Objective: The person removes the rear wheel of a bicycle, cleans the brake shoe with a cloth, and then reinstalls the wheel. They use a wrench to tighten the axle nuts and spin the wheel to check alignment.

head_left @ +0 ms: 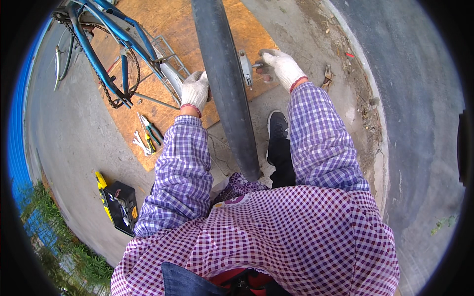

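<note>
A bicycle wheel with a black tire [224,74] stands upright in front of me, between my arms. My left hand [195,91], in a white knit glove, curls at the wheel's left side near the hub. The tire's edge hides its fingertips and whatever they hold. On the other side, a metal axle end [257,65] sticks out past a silver bracket-like arm [245,69]. My right hand [282,69], gloved too, has its thumb and fingers closed around that axle end. Dark patches show on the glove's fingertips.
A blue bicycle frame [123,64] with chain and rear rack lies on a wooden board [256,29] at the left. Pliers [152,130], a screwdriver [149,143] and wrenches [141,143] lie near its edge. A black and yellow toolbox [118,204] stands left; an orange-brown tool [327,76] lies right.
</note>
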`<action>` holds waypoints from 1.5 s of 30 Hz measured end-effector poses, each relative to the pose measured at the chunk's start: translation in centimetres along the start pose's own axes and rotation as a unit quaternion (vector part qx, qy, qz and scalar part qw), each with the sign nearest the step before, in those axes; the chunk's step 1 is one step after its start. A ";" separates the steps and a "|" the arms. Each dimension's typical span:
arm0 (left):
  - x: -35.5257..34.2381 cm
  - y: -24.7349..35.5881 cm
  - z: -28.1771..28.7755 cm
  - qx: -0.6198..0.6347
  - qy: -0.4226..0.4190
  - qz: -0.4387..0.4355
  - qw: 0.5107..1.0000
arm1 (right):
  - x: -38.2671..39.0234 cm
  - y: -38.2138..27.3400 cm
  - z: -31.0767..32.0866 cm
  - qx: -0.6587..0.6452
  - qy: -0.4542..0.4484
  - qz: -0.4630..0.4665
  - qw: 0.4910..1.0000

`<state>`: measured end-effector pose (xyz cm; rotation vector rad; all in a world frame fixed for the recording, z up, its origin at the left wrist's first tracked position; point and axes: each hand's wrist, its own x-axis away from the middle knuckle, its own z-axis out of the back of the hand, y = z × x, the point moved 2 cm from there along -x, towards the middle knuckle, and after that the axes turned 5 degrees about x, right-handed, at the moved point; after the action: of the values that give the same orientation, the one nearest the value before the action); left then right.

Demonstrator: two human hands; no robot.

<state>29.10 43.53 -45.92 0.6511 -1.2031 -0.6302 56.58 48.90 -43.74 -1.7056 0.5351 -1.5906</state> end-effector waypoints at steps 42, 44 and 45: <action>0.9 0.4 -2.9 -0.064 0.008 -0.039 0.997 | 0.3 1.0 2.4 0.111 -0.008 -0.020 0.994; 1.2 0.7 -2.9 -0.054 0.004 -0.012 0.998 | 0.2 1.1 2.4 0.162 -0.023 -0.036 0.986; 1.2 0.7 -3.0 -0.057 0.006 -0.007 0.998 | 0.1 1.2 2.4 0.146 -0.026 -0.067 0.987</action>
<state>32.31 43.51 -45.32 0.5655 -1.1438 -0.7006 59.20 48.56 -44.47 -1.5809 0.1529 -1.6231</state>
